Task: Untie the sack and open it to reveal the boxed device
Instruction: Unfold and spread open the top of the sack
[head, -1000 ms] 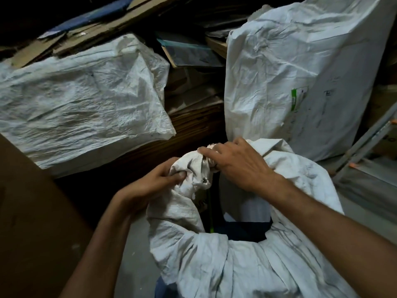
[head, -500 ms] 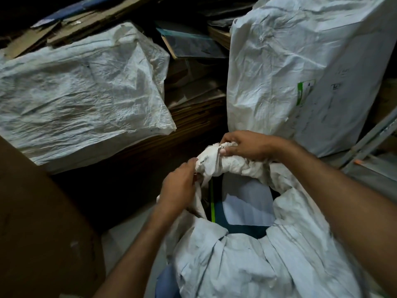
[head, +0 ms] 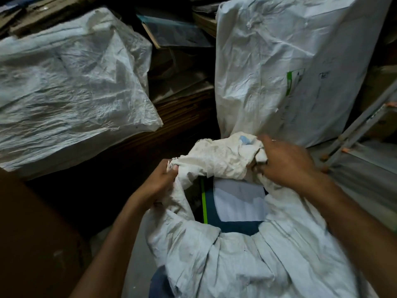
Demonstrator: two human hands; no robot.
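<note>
While left grip point(head: 160, 180) and right grip point(head: 287, 164) pinch the sack point(head: 214, 160) rim (best hold), cloth looks soft, limp, light.

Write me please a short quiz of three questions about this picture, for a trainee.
1. True or false: the left hand and the right hand both grip the sack at its bunched mouth.
2. What shows through the opening? A) a red bucket B) a dark blue box with a white label C) loose cables
3. Fill in: a thin ____ stripe runs along the box's left edge.
Key: 1 true; 2 B; 3 green.
</note>
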